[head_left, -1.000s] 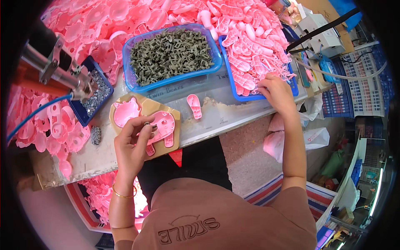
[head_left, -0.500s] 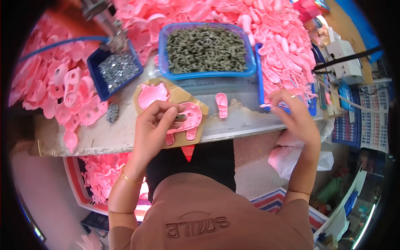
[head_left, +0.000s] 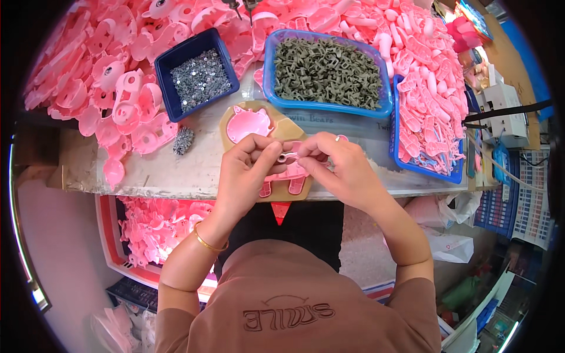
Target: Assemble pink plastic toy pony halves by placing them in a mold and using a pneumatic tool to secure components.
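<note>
My left hand [head_left: 247, 170] and my right hand [head_left: 344, 167] meet fingertip to fingertip over a tan fixture [head_left: 235, 115]. Between them is a small pale pink piece with a ring end [head_left: 283, 157], pinched from both sides. Whether a grey-green clip is also inside my left fingers is hidden. Under the hands, a pink animal-shaped plastic shell lies in the fixture, its round head part [head_left: 250, 125] and two short legs [head_left: 296, 185] showing, its body mostly covered. A pink foot-shaped part lies behind my right hand, largely hidden.
A blue tub [head_left: 385, 112] of grey-green clips stands behind the fixture. To its left is a dark blue tray [head_left: 170, 109] of screws, with a screw cluster [head_left: 183, 141] nearby. A blue basket [head_left: 400, 156] holds pink parts at right. Pink shells [head_left: 126, 94] pile up behind; a tool tip [head_left: 250, 6] hangs above.
My right hand has come left from the basket of pink parts to meet my left hand, bringing the small ring-ended piece. The view has shifted, and the hanging tool sits higher in it.
</note>
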Motion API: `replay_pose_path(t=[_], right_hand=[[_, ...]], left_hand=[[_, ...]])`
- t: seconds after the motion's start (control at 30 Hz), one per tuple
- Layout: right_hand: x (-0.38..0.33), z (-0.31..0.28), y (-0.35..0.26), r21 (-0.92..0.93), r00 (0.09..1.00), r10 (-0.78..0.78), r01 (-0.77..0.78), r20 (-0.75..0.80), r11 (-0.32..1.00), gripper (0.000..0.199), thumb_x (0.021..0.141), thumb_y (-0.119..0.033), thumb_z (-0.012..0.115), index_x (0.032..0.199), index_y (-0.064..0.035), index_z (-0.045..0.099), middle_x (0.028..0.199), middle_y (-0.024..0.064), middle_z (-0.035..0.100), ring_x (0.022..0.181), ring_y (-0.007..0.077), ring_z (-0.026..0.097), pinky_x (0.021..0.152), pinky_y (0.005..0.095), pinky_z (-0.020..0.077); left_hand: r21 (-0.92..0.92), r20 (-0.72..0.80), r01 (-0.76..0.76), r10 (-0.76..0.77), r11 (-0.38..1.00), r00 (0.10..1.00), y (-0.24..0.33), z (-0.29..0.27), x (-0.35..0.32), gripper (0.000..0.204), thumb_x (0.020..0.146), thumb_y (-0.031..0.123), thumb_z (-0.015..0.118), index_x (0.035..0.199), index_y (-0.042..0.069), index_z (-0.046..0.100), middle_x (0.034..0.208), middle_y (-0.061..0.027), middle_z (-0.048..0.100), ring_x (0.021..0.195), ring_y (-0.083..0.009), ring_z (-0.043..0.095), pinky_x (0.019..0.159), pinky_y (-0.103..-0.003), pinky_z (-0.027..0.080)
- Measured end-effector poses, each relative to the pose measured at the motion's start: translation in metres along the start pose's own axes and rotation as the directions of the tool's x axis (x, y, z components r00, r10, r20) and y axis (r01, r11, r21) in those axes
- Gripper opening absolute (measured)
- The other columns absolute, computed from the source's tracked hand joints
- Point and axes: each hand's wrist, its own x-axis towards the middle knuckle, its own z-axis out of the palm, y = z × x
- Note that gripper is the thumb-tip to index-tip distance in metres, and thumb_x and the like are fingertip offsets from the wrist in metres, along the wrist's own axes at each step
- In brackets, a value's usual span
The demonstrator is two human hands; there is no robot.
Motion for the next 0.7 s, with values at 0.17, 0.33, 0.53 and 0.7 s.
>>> replay_pose_path(t=[0.17, 0.33, 0.53, 0.7], right_hand=[[0.000, 0.009, 0.000, -0.055, 0.997, 0.004, -0.009, -0.079, 0.998, 0.010, 0.090, -0.003, 0.066, 0.098, 0.0010, 0.063, 0.088, 0.0099, 0.068, 0.076, 0.0202, 0.068, 0.069, 0.0314, 0.0544], [0.004, 0.015, 0.006, -0.043, 0.989, -0.018, 0.012, -0.147, 0.999, 0.011, 0.087, -0.003, 0.070, 0.096, -0.0002, 0.066, 0.085, 0.0099, 0.069, 0.073, 0.0193, 0.070, 0.065, 0.0301, 0.0557], [0.014, 0.011, -0.004, -0.127, 0.991, -0.132, 0.129, -0.016, 0.984, 0.015, 0.083, -0.005, 0.072, 0.098, -0.0039, 0.069, 0.085, 0.0085, 0.069, 0.072, 0.0202, 0.070, 0.063, 0.0303, 0.0550], [0.020, 0.016, -0.003, -0.412, 0.963, -0.268, 0.257, 0.033, 0.874, 0.016, 0.080, -0.009, 0.073, 0.096, -0.0080, 0.070, 0.085, 0.0048, 0.068, 0.068, 0.0220, 0.067, 0.060, 0.0327, 0.0516]], left_hand=[[0.073, -0.056, -0.044, 0.049, 0.996, 0.997, -0.005, 0.004, -0.002, 0.019, 0.102, 0.013, 0.055, 0.107, -0.005, 0.058, 0.111, -0.0179, 0.069, 0.096, -0.0175, 0.070, 0.084, -0.027, 0.059], [0.014, -0.051, 0.009, -0.008, 1.000, 0.999, -0.001, -0.003, -0.001, 0.020, 0.102, 0.014, 0.056, 0.108, -0.005, 0.058, 0.110, -0.0162, 0.069, 0.097, -0.0170, 0.070, 0.084, -0.028, 0.059], [0.079, 0.010, 0.049, -0.050, 0.996, 0.999, 0.007, -0.015, -0.002, 0.024, 0.104, 0.021, 0.054, 0.109, -0.002, 0.059, 0.104, -0.0093, 0.068, 0.095, -0.0164, 0.069, 0.082, -0.027, 0.059], [0.259, 0.029, 0.074, -0.085, 0.963, 0.996, 0.015, -0.024, -0.004, 0.022, 0.104, 0.019, 0.053, 0.114, 0.002, 0.060, 0.106, -0.0051, 0.068, 0.087, -0.0112, 0.067, 0.074, -0.023, 0.057]])
